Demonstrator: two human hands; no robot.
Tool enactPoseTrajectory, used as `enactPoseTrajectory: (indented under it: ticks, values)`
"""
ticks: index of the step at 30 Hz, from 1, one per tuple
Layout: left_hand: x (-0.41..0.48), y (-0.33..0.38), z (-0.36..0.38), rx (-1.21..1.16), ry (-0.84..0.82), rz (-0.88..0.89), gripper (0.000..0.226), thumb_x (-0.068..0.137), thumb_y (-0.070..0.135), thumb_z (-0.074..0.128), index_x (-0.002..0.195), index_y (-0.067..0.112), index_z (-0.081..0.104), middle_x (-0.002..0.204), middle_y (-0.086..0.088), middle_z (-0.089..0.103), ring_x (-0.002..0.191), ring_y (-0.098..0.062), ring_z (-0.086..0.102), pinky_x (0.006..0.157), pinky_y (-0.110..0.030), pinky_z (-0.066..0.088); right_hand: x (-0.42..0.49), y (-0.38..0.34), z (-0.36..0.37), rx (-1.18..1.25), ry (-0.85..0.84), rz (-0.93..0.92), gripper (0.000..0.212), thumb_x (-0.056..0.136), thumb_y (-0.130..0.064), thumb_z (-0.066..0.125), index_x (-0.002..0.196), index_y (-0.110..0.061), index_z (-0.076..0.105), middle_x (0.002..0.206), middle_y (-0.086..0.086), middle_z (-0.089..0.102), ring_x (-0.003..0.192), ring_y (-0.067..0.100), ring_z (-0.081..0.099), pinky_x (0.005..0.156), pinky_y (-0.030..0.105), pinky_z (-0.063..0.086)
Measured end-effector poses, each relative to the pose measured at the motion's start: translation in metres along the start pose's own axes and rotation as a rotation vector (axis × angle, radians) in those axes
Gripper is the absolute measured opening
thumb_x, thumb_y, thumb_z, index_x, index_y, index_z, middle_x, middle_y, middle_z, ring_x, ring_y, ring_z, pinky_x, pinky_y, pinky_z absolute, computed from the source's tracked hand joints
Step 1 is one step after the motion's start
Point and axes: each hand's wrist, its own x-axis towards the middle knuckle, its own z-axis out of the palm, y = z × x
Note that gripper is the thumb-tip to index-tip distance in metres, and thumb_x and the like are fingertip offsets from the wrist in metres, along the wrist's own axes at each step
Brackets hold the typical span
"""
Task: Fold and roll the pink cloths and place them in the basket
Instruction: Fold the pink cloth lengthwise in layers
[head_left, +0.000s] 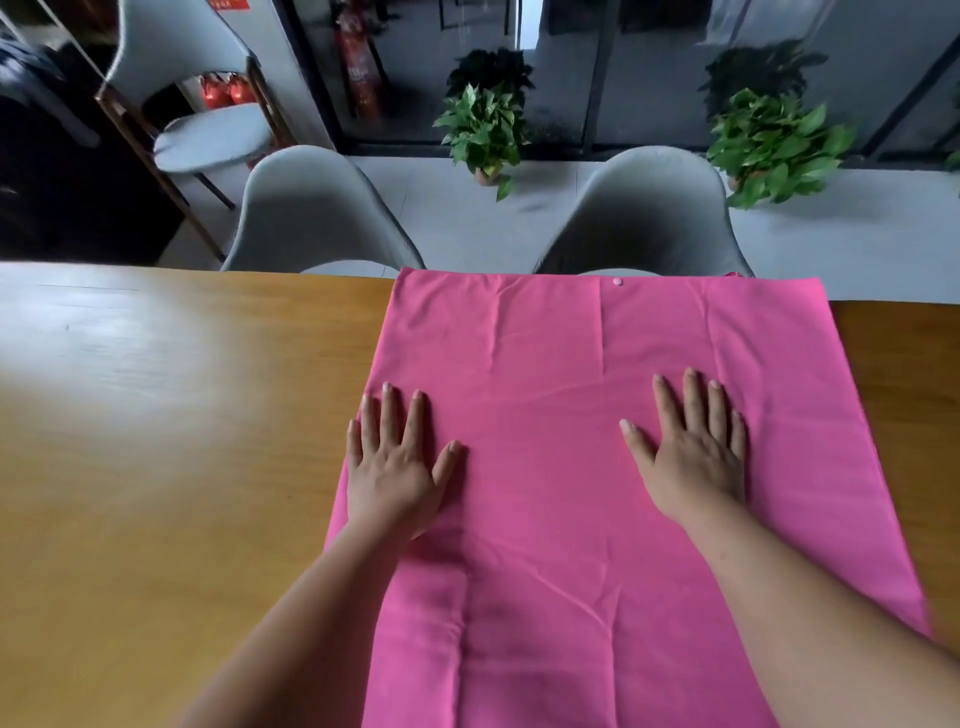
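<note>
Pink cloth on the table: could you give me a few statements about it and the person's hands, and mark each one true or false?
1. The pink cloth lies spread out flat on the wooden table. True.
2. The left hand grips a bunched-up corner of the cloth. False: it lies flat on the cloth with its fingers straight.
3. The right hand rests flat on the cloth. True.
4. A basket stands on the table beside the cloth. False: no basket is in view.
5. Grey chairs stand beyond the table's far edge. True.
</note>
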Motion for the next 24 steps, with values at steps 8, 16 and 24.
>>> enactPoseTrajectory:
  ticks: [8,16,24]
  values:
    - [-0.076,0.015,0.008,-0.025,0.023,0.155,0.083,0.102,0.075,0.024,0.169,0.030,0.008,0.177,-0.001,-0.005,0.162,-0.027,-0.013,0.130,-0.055,0.005,-0.101,-0.038,-0.002,0.080,0.068,-0.048,0.077,0.099,-0.071,0.026,0.166,-0.034,0.023,0.176,0.002,0.009,0.162,0.028,0.006,0.129,0.053,0.012]
    - [-0.061,0.010,0.006,0.003,-0.068,0.113,0.085,0.099,0.079,0.012,0.168,0.032,-0.002,0.175,-0.006,-0.015,0.160,-0.029,-0.021,0.130,-0.056,-0.001,-0.093,-0.031,0.002,0.061,0.044,-0.035,0.080,0.098,-0.073,0.018,0.166,-0.032,0.024,0.176,0.002,0.006,0.162,0.027,0.004,0.129,0.052,0.011]
    - [-0.161,0.024,0.022,-0.009,-0.022,0.220,0.081,0.100,0.078,0.023,0.168,0.037,0.008,0.177,-0.001,-0.002,0.162,-0.028,-0.012,0.129,-0.057,0.008,-0.193,-0.030,0.016,0.091,0.089,0.059,0.073,0.099,-0.065,0.035,0.164,-0.032,0.032,0.175,0.004,0.015,0.160,0.031,0.013,0.127,0.054,0.017]
